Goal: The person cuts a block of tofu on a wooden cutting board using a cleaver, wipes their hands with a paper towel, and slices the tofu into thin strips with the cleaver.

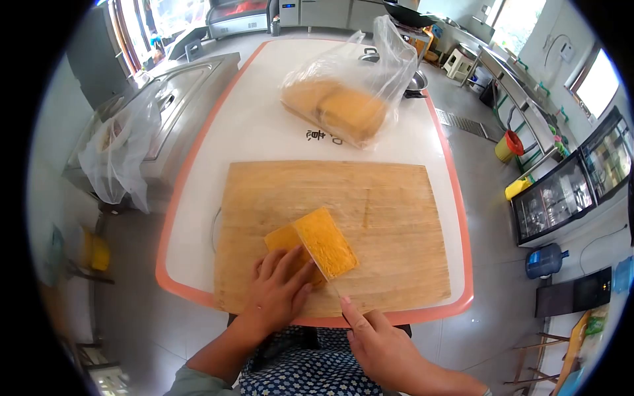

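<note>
Two orange-yellow slabs lie on the wooden cutting board (pixel 396 218), one with a crumbly-looking top (pixel 325 243). My left hand (pixel 279 284) rests with its fingers apart on the slab to the left (pixel 281 237), pressing on it. In my right hand (pixel 376 340) is a knife, gripped near the board's front edge with the index finger stretched along it. The thin blade (pixel 335 287) runs up and left along the edge of the crumbly slab; most of the handle is hidden in my hand.
Behind the board, a clear plastic bag (pixel 360 109) holds more orange-brown slabs on the white table (pixel 251 105) with a pink rim. A metal pan (pixel 417 82) stands at the right edge. Left is a steel counter (pixel 191 79) with a plastic bag (pixel 119 155).
</note>
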Tool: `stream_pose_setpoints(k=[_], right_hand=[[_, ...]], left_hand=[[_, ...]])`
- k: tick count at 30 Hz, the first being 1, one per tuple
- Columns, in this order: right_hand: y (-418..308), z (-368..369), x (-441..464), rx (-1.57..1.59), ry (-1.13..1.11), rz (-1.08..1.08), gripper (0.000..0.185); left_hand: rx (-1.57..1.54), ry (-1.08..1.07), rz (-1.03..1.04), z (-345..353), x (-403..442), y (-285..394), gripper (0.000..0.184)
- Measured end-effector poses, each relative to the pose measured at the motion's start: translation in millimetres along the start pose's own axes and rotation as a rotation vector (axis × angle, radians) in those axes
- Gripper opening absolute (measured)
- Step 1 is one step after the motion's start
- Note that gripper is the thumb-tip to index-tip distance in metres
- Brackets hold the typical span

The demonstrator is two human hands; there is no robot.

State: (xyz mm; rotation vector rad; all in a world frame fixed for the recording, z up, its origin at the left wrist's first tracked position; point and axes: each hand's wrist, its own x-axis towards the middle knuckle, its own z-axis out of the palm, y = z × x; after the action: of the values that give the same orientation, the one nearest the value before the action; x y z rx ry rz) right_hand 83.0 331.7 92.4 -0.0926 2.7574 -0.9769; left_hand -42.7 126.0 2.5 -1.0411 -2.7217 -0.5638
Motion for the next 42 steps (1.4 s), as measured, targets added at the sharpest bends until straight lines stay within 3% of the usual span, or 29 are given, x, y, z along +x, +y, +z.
stream_pose_setpoints(k=[7, 9, 15, 21, 25, 31, 42], right_hand=[[1.2, 2.2, 2.5, 0.054, -0.133, 0.098, 0.067], [0.6, -1.8, 1.9, 0.02, 0.003, 0.05, 0.066], [7.1, -3.3, 5.8, -0.016, 0.114, -0.057, 0.068], [-3.0, -6.7, 16.3, -0.113, 0.051, -0.086, 0.072], [-13.0, -8.1, 18.5, -0.223, -0.03, 0.01, 0.073], [-7.1, -2.9, 19.0, -0.305, 0.009, -0.072, 0.074], [-14.4, -15.0, 23.8, -0.366, -0.075, 0.042, 0.078]], left_hand=[[0.033, -0.021, -0.016, -0.1, -1.1, 2.1, 0.045], [0.008, -0.018, -0.035, 1.7, -1.4, 2.5, 0.046], [-0.108, -0.007, -0.035, 9.3, -1.2, -3.6, 0.049], [-0.186, 0.016, -0.032, 15.5, -4.1, -9.0, 0.054], [-0.218, 0.021, -0.031, 18.3, -6.7, -10.4, 0.053], [-0.249, 0.008, -0.042, 14.8, -6.7, -11.5, 0.053], [-0.249, -0.021, -0.016, 11.6, -6.8, -13.5, 0.057]])
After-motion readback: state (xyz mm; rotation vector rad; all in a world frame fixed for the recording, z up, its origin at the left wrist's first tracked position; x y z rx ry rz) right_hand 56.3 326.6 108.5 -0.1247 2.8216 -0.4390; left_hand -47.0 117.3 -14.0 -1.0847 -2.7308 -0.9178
